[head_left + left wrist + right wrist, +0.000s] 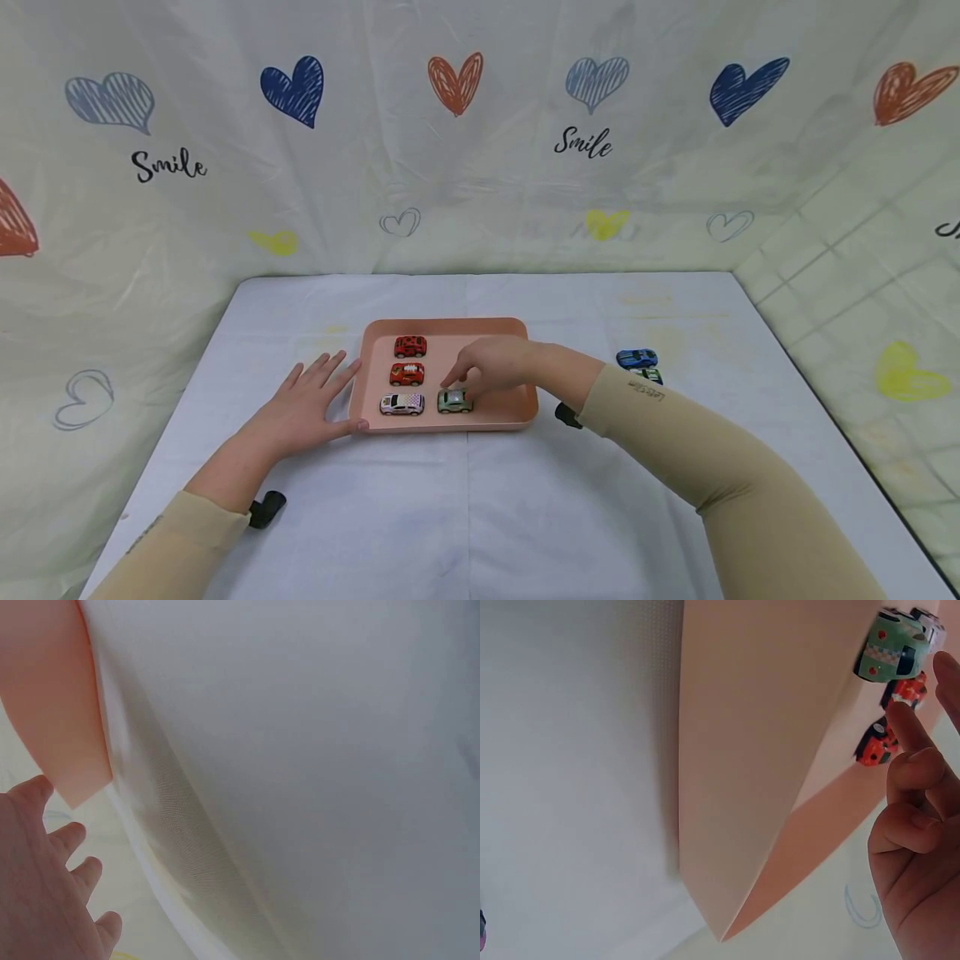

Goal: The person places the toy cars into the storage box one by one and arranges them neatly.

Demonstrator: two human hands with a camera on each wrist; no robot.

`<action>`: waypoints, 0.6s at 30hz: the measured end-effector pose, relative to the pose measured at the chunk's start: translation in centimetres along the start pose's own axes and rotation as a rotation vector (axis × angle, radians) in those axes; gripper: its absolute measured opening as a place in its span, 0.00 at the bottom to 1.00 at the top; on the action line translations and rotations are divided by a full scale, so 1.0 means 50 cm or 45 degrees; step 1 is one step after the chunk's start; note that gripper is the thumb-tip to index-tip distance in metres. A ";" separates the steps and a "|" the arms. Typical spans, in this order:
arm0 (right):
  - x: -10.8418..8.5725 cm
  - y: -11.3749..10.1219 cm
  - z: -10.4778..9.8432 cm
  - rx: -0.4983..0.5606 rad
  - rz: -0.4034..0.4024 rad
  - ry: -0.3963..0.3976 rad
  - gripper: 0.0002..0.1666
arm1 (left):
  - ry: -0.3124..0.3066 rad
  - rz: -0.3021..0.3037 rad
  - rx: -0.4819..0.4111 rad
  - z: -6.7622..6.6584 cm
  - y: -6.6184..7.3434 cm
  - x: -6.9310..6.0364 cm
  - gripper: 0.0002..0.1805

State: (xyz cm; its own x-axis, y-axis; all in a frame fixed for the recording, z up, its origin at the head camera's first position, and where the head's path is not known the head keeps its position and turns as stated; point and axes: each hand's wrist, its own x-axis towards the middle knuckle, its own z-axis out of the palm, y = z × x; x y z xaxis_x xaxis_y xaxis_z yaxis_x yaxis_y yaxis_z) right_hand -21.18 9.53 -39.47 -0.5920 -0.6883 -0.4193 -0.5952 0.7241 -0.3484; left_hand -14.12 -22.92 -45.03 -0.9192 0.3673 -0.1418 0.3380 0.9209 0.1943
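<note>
A green toy car (454, 402) stands in the front row of a pink tray (501, 417). My right hand (498, 367) hovers over the tray, index finger and thumb right by this car. In the right wrist view the index finger and thumb are spread apart, with the other fingers curled and the green car just past their tips. Left of it in the tray are a white toy car (402, 404), a red toy car (407, 374) and a darker red toy car (410, 347). My left hand (303, 412) lies spread at the tray's left edge, fingertips touching the rim.
A blue toy car (637, 358) and a green-and-white toy car (647, 376), partly hidden by the right sleeve, are on the white tablecloth (390, 517) right of the tray. A curtain printed with hearts (455, 83) hangs behind the table.
</note>
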 end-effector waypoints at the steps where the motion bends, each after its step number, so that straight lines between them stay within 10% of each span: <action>1: -0.003 0.001 -0.002 0.004 0.000 0.000 0.21 | 0.002 0.001 -0.001 0.000 0.000 0.000 0.56; 18: -0.075 0.075 -0.032 0.111 -0.002 0.069 0.22 | 0.002 -0.012 -0.007 0.002 -0.002 0.001 0.57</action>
State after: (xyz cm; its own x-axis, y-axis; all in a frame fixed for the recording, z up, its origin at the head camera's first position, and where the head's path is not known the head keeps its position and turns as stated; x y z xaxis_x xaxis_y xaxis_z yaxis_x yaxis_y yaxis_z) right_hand -22.03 14.76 -37.87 -0.6213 -0.6889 -0.3733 -0.5480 0.7226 -0.4215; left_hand -14.16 -22.97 -45.17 -0.9226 0.3585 -0.1423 0.3282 0.9235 0.1987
